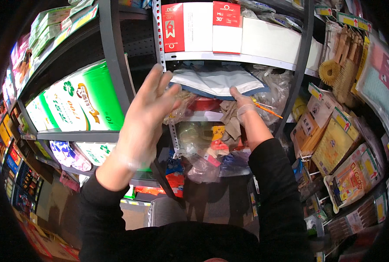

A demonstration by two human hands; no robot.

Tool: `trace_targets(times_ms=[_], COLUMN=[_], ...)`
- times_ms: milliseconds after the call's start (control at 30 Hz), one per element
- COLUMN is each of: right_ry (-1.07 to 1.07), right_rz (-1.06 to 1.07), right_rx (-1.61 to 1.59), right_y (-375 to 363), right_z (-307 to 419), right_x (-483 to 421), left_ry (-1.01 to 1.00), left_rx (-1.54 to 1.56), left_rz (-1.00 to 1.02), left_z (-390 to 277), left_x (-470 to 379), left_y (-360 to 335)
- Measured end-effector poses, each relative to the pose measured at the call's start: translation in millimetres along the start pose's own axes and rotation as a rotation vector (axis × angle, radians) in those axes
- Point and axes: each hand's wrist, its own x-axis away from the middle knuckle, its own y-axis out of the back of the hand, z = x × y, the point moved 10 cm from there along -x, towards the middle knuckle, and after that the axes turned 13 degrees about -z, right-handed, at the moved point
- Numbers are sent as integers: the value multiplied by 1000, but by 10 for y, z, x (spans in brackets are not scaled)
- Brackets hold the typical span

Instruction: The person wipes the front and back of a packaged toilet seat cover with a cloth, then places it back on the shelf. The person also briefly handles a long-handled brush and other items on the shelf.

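My left hand [148,104], in a thin clear glove, is raised and blurred in front of a dark shelf post, its fingers apart and nothing in them. On the middle shelf lies a flat folded white and blue cloth item [210,80]. My right hand [243,101], also in a clear glove, grips its front edge with the thumb on top; the other fingers are hidden. A crumpled grey-brown cloth [230,122] hangs just below that hand; whether it is held too, I cannot tell. An orange stick [268,109] juts out beside the wrist.
White and red boxes [227,29] fill the shelf above. Plastic-wrapped goods [201,157] crowd the lower shelf. Green tissue packs [80,98] stand left, behind a dark post [112,49]. Brushes [343,65] and bagged goods [333,147] hang on the right.
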Motion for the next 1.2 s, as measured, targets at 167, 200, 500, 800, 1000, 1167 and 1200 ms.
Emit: trace_targets(times_ms=[167, 200, 500, 800, 1000, 1167, 1200], right_ry=[-94, 3, -59, 212, -145, -77, -81], right_rz=[317, 355, 58, -102, -134, -190, -174], right_rx=[-37, 11, -204, 231, 112, 75, 54], right_y=[160, 208, 876, 1560, 1796, 2200, 2283], right_z=[-229, -246, -1759, -2506, -2718, -2907, -2898], right_x=[248, 374, 1259, 1817, 2217, 2014, 1973], left_ry=[284, 457, 697, 870, 662, 656, 718], left_rx=[66, 32, 54, 3, -160, -81, -34], left_rz=[271, 333, 178, 180, 255, 350, 361], left_z=[180, 439, 2852, 3528, 3723, 3637, 3614], left_x=[1026, 1191, 1935, 2539, 2676, 2788, 2773], left_y=[173, 275, 459, 190, 230, 66, 8])
